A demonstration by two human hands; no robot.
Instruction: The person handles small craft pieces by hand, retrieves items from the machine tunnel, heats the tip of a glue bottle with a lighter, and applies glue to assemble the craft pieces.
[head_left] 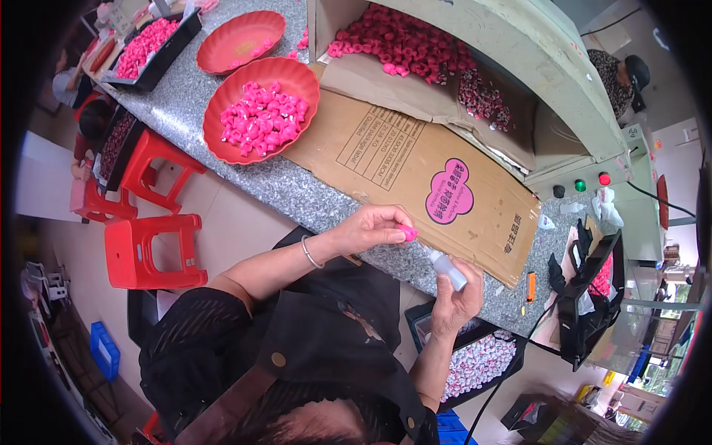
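My left hand (372, 227), with a silver bracelet at the wrist, pinches a small bright pink piece (407, 233) between thumb and fingertips. In my right hand (460, 298) is a small translucent squeeze bottle (449, 271), its narrow tip pointing up and left, a short way from the pink piece. Both hands are over the front edge of the counter, beside a flattened cardboard sheet (386, 152) with a pink label. A red scalloped bowl (311, 96) holding many pink pieces (259, 119) stands to the left of the sheet.
Beyond the cardboard, an open metal cabinet (423, 104) holds a pink heap (404, 41). Another red bowl (241, 37) and a black tray (167, 55) are at upper left. An orange lighter (531, 286) lies at right. Red stools (152, 252) stand on the floor; other people are nearby.
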